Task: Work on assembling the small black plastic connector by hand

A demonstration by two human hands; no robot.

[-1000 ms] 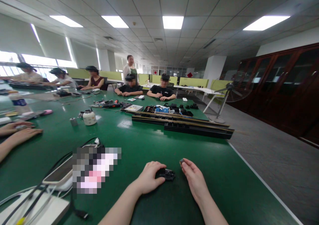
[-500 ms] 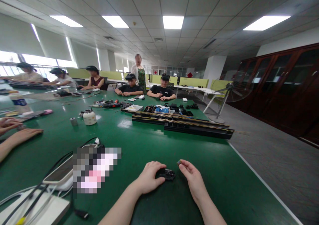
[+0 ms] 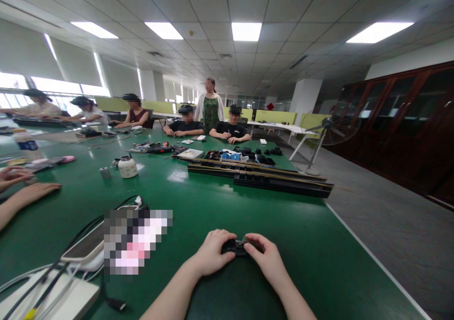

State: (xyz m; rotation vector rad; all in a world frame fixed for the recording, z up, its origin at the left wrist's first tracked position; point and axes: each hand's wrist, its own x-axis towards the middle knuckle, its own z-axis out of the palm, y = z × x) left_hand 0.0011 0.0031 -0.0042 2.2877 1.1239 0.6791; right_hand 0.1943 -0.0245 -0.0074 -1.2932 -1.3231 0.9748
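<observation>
On the green table, a small black open casing [image 3: 238, 247], shaped like a computer mouse without its cover, shows parts inside. My left hand [image 3: 214, 252] is closed round its left end, the fingers behind it and the thumb along the near side. At the casing's right end is my right hand [image 3: 263, 255], thumb and forefinger pinched together on a small greyish piece [image 3: 244, 240]. That piece is mostly hidden by the fingertips, and its kind is too small to make out. Whether it touches the casing I cannot tell.
Left of my hands lie a white-edged device [image 3: 99, 238], black cables and a white box [image 3: 53, 294]. Long black rails [image 3: 280, 186] with thin rods lie ahead. A white jar [image 3: 127, 167] stands further left. Another person's hands [image 3: 33, 193] rest at the left edge.
My right hand has moved left with the small piece, from beside the casing to its right end. My left hand has kept its hold. The standing person behind has shifted right.
</observation>
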